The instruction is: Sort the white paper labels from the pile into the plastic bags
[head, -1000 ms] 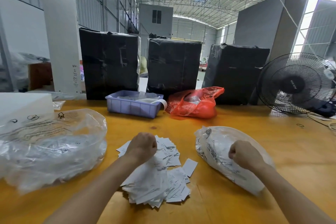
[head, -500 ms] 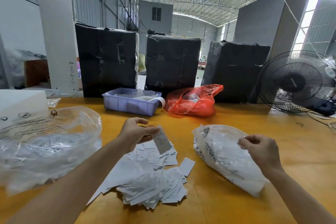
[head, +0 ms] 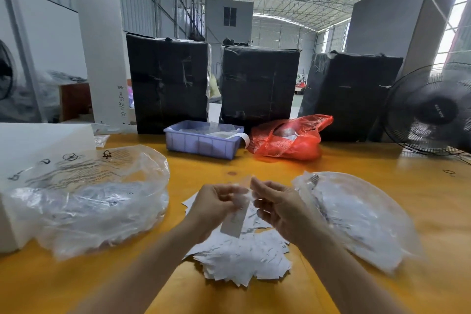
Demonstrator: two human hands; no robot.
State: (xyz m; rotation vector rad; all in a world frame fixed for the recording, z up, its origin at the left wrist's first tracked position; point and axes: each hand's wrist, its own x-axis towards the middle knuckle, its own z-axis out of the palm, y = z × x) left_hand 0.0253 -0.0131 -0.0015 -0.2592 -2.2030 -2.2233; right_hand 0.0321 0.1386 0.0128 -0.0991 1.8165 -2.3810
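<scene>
- At the centre of the frame, my left hand (head: 214,205) pinches one white label (head: 233,222) by its upper part, so that the label hangs down above the pile of labels (head: 239,257).
- My right hand (head: 277,208) is just beside it, fingers loosely bent toward the label's top edge. If they already touch the paper, I cannot tell, because this part is blurred.
- The pile lies on the yellow table (head: 382,168), low in the centre, between two clear bags: the big bag (head: 89,199) at the left of the frame and the smaller bag (head: 356,219) at the right. Both seem to hold labels already.
- What could go wrong, I think: the label is thin and held only at one end, so it may slip and fall back on the pile when I pass it between hands.
- Two labels may stick together, and then one could go in the wrong bag; the print is too small to read here.
- The fan (head: 433,112) at the right edge could blow the loose papers if it runs; I cannot see whether it turns.
- The bag mouths look soft and collapsed, so a label may land on the plastic and not inside.
- Further back stand a blue tray (head: 201,144), a red bag (head: 288,139) and three black wrapped boxes (head: 260,84). They are well apart from my hands and block nothing.
</scene>
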